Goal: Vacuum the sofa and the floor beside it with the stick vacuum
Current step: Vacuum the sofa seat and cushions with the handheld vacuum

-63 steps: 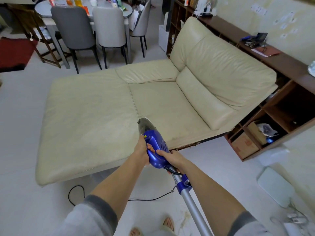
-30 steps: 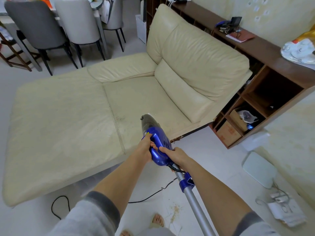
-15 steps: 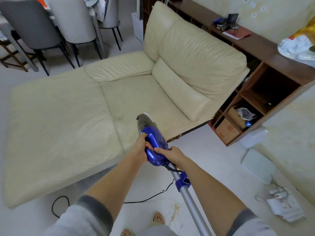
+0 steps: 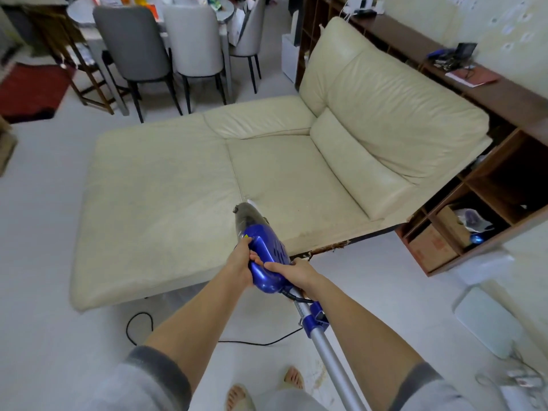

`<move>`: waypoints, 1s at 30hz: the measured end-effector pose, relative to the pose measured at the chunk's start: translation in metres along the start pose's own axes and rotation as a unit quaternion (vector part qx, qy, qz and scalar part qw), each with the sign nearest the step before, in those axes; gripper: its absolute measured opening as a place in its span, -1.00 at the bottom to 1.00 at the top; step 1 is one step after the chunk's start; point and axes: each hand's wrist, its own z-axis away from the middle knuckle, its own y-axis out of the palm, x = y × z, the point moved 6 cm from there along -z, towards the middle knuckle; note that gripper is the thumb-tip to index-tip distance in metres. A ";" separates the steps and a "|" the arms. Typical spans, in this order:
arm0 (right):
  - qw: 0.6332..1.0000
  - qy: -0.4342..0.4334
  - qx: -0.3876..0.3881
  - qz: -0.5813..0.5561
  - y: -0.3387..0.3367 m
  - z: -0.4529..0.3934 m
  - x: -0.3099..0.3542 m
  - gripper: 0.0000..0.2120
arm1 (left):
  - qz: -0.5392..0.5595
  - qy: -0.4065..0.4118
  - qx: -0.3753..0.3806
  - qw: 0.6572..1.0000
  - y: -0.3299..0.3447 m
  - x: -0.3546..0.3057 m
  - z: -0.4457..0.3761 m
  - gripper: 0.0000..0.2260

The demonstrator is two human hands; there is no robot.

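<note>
both my hands hold the vacuum (image 4: 264, 253) — my left hand (image 4: 241, 264) wraps its near side, my right hand (image 4: 292, 272) curls over the back end; its long axis runs from the silver tube by my right arm forward to the nozzle, which meets the sofa (image 4: 184, 203) cushion near its front edge; blue body, grey dust cup.

home living room | cream sofa (image 4: 267, 179) | dining chairs (image 4: 166, 40) at table | wooden shelving (image 4: 489, 185)
</note>
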 end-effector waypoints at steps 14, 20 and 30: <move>1.000 0.014 -0.013 0.005 -0.003 0.024 -0.018 -0.45 | -0.032 -0.014 0.014 0.999 -0.003 0.024 0.015 -0.67; 0.999 0.021 -0.050 -0.005 -0.027 0.031 -0.034 -0.38 | -0.073 -0.025 0.028 0.997 0.021 0.039 0.018 -0.66; 0.993 0.033 -0.106 -0.029 -0.080 0.039 -0.056 -0.40 | -0.107 -0.045 0.047 0.992 0.075 0.069 0.008 -0.69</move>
